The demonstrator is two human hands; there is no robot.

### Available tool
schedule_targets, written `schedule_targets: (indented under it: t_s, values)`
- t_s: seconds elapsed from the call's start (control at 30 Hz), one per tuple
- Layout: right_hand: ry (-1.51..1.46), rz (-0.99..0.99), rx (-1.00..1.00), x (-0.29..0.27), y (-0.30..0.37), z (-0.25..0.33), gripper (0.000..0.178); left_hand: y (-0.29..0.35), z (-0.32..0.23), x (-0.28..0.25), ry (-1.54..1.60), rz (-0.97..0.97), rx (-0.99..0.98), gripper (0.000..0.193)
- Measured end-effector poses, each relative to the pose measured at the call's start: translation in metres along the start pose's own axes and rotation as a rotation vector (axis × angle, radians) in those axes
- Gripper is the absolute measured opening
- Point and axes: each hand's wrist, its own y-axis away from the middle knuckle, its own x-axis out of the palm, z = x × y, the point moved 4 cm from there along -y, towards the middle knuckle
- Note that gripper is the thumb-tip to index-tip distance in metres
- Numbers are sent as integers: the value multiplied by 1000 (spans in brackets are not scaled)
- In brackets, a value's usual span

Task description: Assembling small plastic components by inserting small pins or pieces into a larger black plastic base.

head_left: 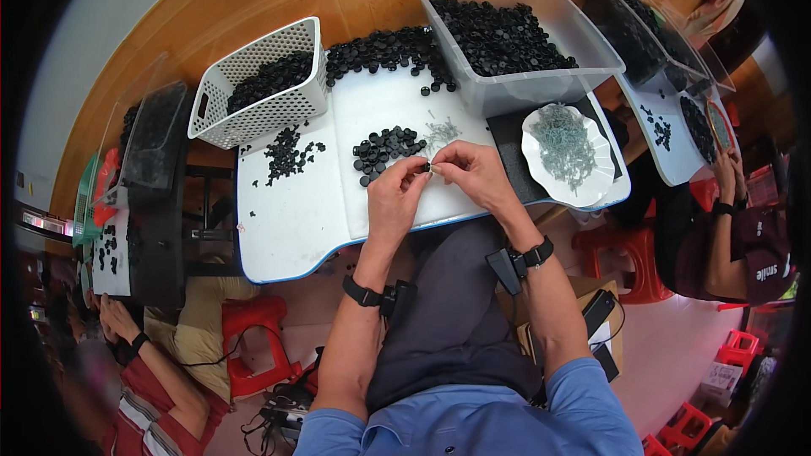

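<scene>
Two hands meet over the white surface (287,211), fingertips nearly touching. The left hand (394,194) has its fingers (414,171) pinched shut on a small black cap (426,167), held up off the surface, seemingly so the other hand can work on it. The right hand (473,171) curls its fingers (445,160) in tight against the same cap; whether they grip a pin or only the cap is too small to tell. Just beyond the fingers lies a loose cluster of black caps (387,148) and a scatter of thin grey pins (441,131), both within easy reach. Farther right of the fingers a white dish (591,181) holds more pins. Beyond sit a clear bin (507,89) and a white perforated basket (262,114), both holding caps.
</scene>
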Motion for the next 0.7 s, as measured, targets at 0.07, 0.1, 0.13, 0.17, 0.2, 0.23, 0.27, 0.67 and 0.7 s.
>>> schedule_targets:
  t_s: [0.07,0.1,0.13,0.17,0.2,0.23,0.27,0.67,0.7]
  values:
    - [9,12,0,1,0,-2,11,0,3,1,-10,0,12,22]
    - [18,24,-1,2,-1,-2,11,0,3,1,-22,-1,24,22]
    - [17,26,-1,3,-1,-2,11,-1,4,1,-23,-3,23,22]
    - [55,23,-18,3,-1,-1,11,-1,4,2,-35,-6,26,21]
    - [92,22,-35,4,0,2,11,-1,4,2,-47,-11,27,20]
    - [92,25,-35,4,0,4,11,0,4,1,-49,-14,26,20]
    - [129,43,-49,4,0,8,10,0,4,1,-56,-6,19,20]
    - [-142,98,-24,-1,-3,1,15,2,-3,1,130,58,-50,21]
    - [-223,113,-21,0,-3,2,16,2,-4,0,122,59,-39,21]
